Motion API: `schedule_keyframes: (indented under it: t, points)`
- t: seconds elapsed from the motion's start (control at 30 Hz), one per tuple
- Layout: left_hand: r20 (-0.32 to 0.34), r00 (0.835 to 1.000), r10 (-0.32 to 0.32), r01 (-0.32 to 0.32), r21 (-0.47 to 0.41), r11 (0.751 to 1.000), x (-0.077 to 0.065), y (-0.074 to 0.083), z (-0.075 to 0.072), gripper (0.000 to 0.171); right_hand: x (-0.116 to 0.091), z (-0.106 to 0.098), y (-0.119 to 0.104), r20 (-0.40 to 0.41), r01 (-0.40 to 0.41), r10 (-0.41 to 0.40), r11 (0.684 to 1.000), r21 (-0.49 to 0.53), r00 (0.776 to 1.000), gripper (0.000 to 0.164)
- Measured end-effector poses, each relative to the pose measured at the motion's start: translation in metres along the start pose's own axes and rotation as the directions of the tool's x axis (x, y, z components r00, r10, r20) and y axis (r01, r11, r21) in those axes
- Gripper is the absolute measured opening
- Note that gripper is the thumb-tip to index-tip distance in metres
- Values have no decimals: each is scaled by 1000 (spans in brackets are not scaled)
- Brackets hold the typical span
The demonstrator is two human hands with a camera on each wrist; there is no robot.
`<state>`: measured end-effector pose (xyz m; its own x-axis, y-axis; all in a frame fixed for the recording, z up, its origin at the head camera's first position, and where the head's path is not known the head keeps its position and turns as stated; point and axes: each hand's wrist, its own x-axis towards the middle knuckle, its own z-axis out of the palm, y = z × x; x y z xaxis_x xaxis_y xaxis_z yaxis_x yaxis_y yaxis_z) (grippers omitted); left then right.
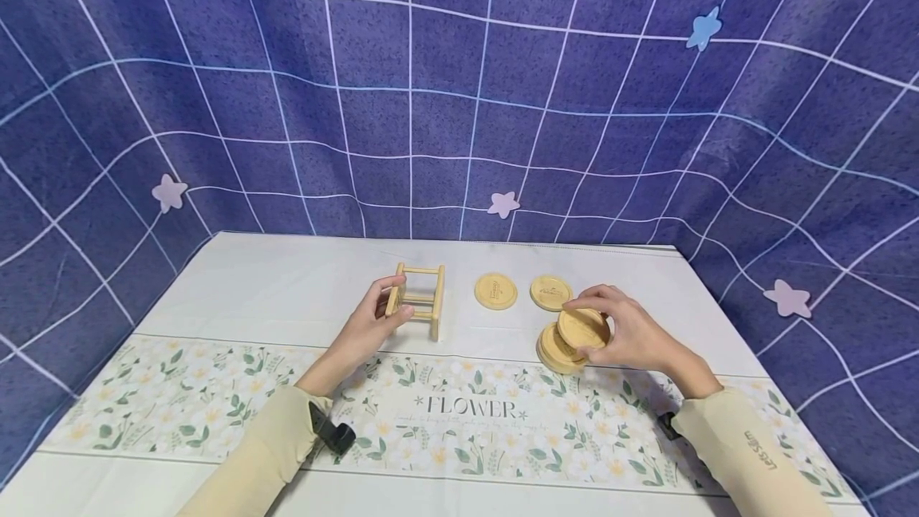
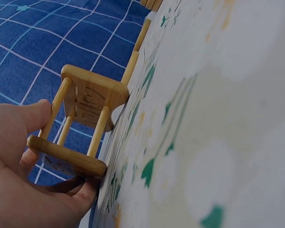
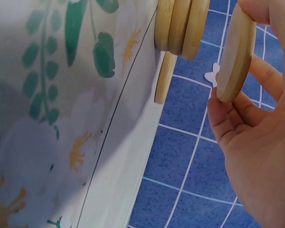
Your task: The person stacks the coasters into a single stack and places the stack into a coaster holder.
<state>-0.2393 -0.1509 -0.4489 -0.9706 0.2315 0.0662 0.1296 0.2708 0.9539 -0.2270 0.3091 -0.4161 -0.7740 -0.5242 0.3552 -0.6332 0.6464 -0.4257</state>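
Observation:
My left hand (image 1: 369, 324) grips one side of a small bamboo coaster holder (image 1: 438, 305), a frame of two end panels joined by rods, standing on the table. In the left wrist view the thumb lies along a rod of the holder (image 2: 95, 97), with fingers behind the near panel. My right hand (image 1: 632, 331) pinches a round bamboo coaster (image 1: 583, 329) by its edge. That coaster is held just above a stack of coasters (image 1: 553, 353); the right wrist view shows the held coaster (image 3: 237, 54) apart from the stack (image 3: 180, 28).
Two more coasters lie flat farther back, one left (image 1: 495, 291) and one right (image 1: 550, 292). A white tablecloth (image 1: 287, 278) with a flowered band covers the table. Behind it hangs a blue gridded curtain (image 1: 431, 126) with stars.

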Motion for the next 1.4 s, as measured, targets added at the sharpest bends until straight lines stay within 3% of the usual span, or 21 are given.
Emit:
schedule_keyframes:
  t: [1.4]
  points:
    - [9, 1000, 14, -14, -18, 1000, -1, 0, 0, 67, 4, 14, -8, 62, 18, -18, 1000, -4, 998, 63]
